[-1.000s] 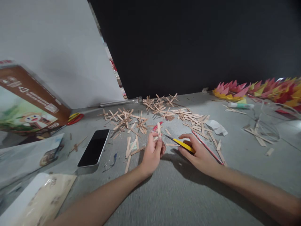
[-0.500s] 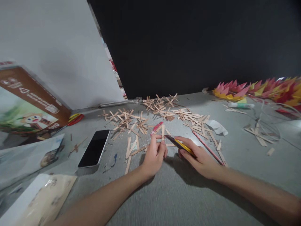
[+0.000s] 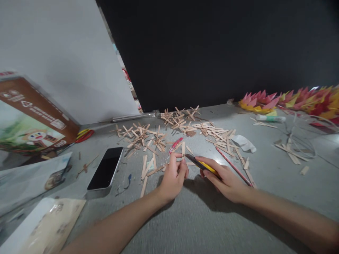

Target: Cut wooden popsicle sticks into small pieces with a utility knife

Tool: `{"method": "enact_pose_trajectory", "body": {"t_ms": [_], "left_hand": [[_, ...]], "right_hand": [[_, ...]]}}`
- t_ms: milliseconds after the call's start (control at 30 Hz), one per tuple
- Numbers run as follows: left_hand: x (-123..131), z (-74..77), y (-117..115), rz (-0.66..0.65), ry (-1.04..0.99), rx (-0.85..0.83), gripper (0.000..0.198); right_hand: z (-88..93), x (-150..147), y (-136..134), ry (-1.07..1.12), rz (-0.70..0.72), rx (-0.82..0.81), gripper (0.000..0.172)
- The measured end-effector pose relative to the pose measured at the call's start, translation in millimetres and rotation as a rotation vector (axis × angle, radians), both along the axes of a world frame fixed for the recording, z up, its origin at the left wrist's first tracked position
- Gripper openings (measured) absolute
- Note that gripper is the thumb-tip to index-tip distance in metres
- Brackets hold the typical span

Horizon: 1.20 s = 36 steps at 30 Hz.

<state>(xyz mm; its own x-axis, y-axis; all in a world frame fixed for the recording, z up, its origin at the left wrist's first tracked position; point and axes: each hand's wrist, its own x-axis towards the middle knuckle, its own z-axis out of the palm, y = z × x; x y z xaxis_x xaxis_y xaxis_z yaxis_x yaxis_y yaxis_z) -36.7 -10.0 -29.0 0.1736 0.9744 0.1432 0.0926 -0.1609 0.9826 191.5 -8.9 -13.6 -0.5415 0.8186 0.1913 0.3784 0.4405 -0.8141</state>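
Two bare hands, close together. Left hand (image 3: pixel 173 178) pinched shut on upright wooden stick (image 3: pixel 183 149); right hand (image 3: pixel 225 180) closed round yellow cutter (image 3: pixel 203 164), tip just at 3 o'clock of stick, nearer than a second ago. Phone (image 3: pixel 106 167) at 9 o'clock; brown box (image 3: pixel 37 113) beyond, print unreadable. Grey scuffed worktop (image 3: pixel 201 218); loose sticks (image 3: pixel 148 135) at 12 o'clock; black wall behind.

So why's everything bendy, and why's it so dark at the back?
Head view: the wide lens slants the white wall and stretches both forearms; the backdrop is plain black; the left hand pinching a craft stick and right hand holding a utility knife cast soft shadows on the table.
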Motion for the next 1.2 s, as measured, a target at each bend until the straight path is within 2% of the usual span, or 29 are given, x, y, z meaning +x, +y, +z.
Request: {"method": "enact_pose_trajectory", "body": {"t_ms": [233, 400, 767, 1200], "left_hand": [[-3.5, -1.0, 1.8, 0.017, 0.168, 0.037, 0.028], [-3.2, -3.1, 4.0, 0.022, 0.195, 0.027, 0.026], [-3.5, -4.1, 3.7, 0.052, 0.309, 0.02, 0.026], [-2.6, 1.5, 5.2, 0.032, 0.138, -0.014, 0.032]], "right_hand": [[-2.4, 0.9, -2.0, 0.052, -0.007, -0.114, 0.047], [-6.2, 2.5, -1.1, 0.087, -0.002, -0.231, 0.053], [-8.1, 2.7, -1.2, 0.14, 0.007, -0.304, 0.054], [-8.0, 1.2, 1.7, 0.168, 0.014, -0.33, 0.054]]}}
